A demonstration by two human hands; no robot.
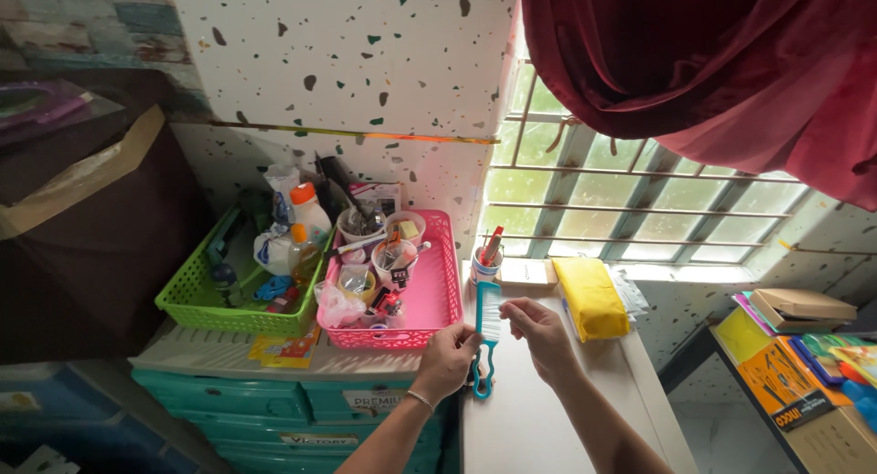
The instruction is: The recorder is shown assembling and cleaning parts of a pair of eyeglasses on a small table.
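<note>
My left hand (448, 358) grips the handle of a teal brush (486, 332) with pale bristles, held upright over the white table top (530, 419). My right hand (539, 332) is beside the bristles, its fingertips pinched together close to the brush head. Whether anything sits between those fingertips is too small to tell.
A pink basket (438, 296) of small cups and clutter and a green basket (196, 300) with bottles stand on teal drawers (228, 396). A cup of pens (487, 258), a yellow folded cloth (591, 296), a barred window (630, 209) and a red curtain (713, 63) lie beyond. Books (804, 346) are at right.
</note>
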